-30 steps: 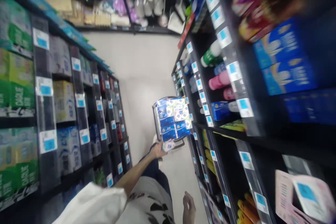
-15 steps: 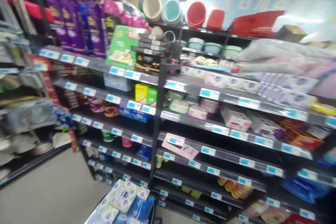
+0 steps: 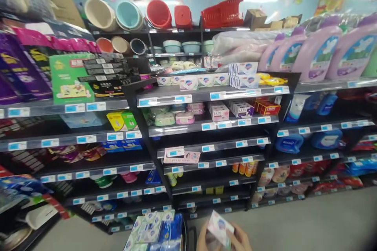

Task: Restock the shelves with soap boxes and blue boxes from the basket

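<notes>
Two bare hands sit close together at the scene's near edge, the left hand (image 3: 202,239) cupped upright, the right hand (image 3: 242,240) angled leftward with fingers (image 3: 232,239) bent.

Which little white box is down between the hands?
The white box between left hand and right hand; the other white boxes sit on shelves or in the basket.

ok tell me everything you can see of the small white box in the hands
The small white box looks like glossy printed card, with a round blue-and-red emblem on its visible face and pale pinkish print around it. It is tilted, low in the view, right of the loaded basket. The left hand is at its left side; fingers of the right hand lie over its lower right part. Its small lettering is unreadable.
</notes>
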`<state>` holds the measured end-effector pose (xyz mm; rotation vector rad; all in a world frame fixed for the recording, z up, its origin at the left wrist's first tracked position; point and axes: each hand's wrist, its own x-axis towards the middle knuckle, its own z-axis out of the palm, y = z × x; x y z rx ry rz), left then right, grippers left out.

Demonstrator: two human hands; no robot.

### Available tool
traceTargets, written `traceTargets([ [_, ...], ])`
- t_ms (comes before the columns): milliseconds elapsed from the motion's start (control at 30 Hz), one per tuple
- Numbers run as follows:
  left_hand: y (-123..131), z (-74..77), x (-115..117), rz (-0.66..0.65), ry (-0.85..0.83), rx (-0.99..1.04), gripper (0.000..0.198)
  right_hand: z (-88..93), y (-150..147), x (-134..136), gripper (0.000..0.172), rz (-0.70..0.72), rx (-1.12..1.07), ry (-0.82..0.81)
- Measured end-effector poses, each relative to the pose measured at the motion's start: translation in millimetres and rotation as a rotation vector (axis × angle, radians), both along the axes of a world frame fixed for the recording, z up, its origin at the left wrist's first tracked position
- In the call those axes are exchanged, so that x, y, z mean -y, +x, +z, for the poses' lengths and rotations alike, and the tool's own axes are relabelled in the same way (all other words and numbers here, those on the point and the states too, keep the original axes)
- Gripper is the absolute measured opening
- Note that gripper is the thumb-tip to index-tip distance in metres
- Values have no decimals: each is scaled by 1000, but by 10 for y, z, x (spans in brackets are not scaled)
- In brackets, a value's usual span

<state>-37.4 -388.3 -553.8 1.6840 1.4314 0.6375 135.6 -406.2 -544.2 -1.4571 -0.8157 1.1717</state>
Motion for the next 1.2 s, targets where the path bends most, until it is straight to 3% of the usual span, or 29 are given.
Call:
traceTargets([
  [100, 89, -17, 56, 92, 29, 262, 69, 153, 79, 56, 69, -89, -104, -12],
  [200, 169, 86, 229, 134, 72, 517, 51, 276, 136, 99, 73, -165, -226, -14],
  [367, 274, 166, 465, 256, 32, 729, 55, 231, 181, 157, 68, -214, -313, 23],
  [667, 338, 39, 531, 364, 0, 769, 55, 87, 244, 207, 68, -146, -282, 2],
  [1000, 420, -57, 551, 403, 23, 723, 54, 79, 346, 206, 64, -122, -251, 6],
  [1100, 464, -37, 592, 413, 146, 658, 49, 50, 347, 170, 55, -191, -315, -10],
  [1200, 513, 116, 640, 301, 411, 456, 37, 32, 319, 129, 38, -153, -593, -86],
])
